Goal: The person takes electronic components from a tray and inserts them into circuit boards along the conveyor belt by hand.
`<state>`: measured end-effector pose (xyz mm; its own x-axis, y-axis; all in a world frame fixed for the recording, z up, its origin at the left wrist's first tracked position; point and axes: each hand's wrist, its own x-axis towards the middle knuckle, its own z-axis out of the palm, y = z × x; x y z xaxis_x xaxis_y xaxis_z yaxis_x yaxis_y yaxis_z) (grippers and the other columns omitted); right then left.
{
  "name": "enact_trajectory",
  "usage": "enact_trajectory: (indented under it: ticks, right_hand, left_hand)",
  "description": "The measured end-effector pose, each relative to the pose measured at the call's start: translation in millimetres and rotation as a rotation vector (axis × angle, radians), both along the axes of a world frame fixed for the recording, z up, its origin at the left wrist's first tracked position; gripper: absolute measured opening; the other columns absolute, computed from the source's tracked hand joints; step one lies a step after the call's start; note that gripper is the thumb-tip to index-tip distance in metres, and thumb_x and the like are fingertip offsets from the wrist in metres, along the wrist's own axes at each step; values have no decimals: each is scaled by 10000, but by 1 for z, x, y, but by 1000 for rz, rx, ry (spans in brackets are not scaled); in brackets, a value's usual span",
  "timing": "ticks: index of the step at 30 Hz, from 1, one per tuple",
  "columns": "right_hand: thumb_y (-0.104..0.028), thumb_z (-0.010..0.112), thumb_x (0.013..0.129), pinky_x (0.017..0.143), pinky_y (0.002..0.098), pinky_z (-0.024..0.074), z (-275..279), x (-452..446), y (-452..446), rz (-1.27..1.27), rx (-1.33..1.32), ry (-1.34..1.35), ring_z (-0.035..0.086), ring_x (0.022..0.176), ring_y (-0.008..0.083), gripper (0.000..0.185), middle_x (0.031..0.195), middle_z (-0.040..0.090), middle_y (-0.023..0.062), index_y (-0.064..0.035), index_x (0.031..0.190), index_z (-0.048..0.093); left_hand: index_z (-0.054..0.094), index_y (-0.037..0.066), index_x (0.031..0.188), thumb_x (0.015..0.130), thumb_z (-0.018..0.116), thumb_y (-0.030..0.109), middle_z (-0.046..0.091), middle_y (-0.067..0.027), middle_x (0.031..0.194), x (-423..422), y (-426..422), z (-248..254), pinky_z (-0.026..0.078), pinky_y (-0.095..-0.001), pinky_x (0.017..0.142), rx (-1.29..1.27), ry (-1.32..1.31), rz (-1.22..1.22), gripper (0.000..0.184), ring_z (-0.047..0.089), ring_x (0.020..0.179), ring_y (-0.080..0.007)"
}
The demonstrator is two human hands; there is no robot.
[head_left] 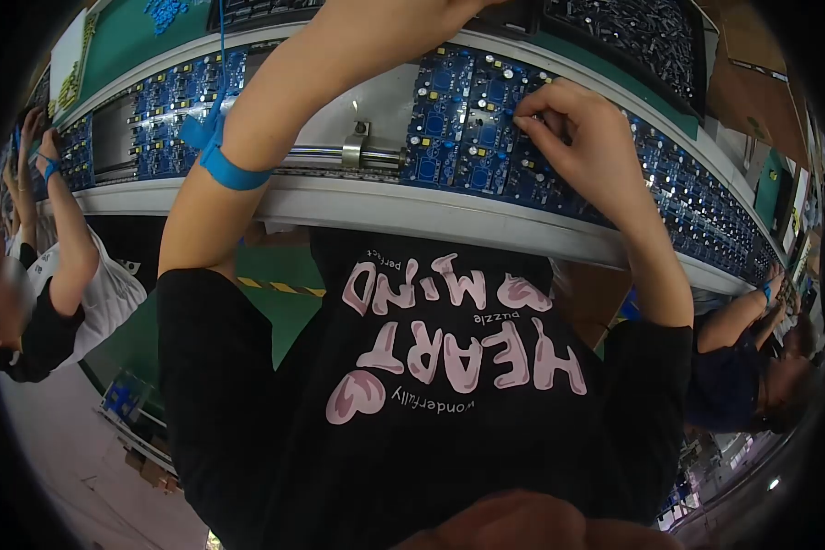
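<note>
Circuit boards [442,124] line the conveyor [376,206] beneath the right hand [588,137], thumb and finger pinched together (on a part or nothing, I can't tell); the left hand is out of frame. I'd judge part-placing underway, next needing careful alignment.

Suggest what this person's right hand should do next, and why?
Probably a gentle move straight down with the right hand: it looks pinched at the tips above the blue circuit boards, while the left hand reaches away and is mostly cut off by the top edge. Whether the pinch holds anything, or already touches a board, is too small to tell.
</note>
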<state>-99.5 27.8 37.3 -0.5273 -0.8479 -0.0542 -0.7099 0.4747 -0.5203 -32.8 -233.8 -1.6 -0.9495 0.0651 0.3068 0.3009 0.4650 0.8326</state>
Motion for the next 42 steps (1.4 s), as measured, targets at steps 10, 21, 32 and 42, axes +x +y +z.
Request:
enact_trajectory:
  ticks: [10,21,32,42]
  right_hand:
    - [-84,681,855,774,379,515,8,-2,-3,239,-72,255,650,838,291,44,829,643,61,-84,897,667]
    - [-43,729,882,551,252,365,-2,-7,5,13,-26,-156,431,594,73,103,750,558,2,-17,981,719]
    - [-32,725,886,546,249,355,-3,-9,5,45,-79,-144,407,588,70,91,728,537,-4,-18,976,716]
    - [-41,715,887,593,260,433,-4,-7,2,146,-130,6,525,642,112,117,822,607,25,-43,1005,713]
  left_hand:
    - [698,46,1151,968,647,70,717,-39,977,19,13,23,579,-270,778,153,-112,-54,192,708,860,-160]
    - [695,41,1164,979,641,71,722,-38,987,34,19,26,580,-263,788,339,-267,-113,196,709,866,-145]
    - [698,47,1119,932,688,74,699,-88,1005,50,49,17,559,-304,747,-180,21,-9,189,703,848,-207]
    - [688,63,1012,838,730,51,626,-57,1147,44,63,4,536,-369,741,-347,180,34,179,660,905,-261]
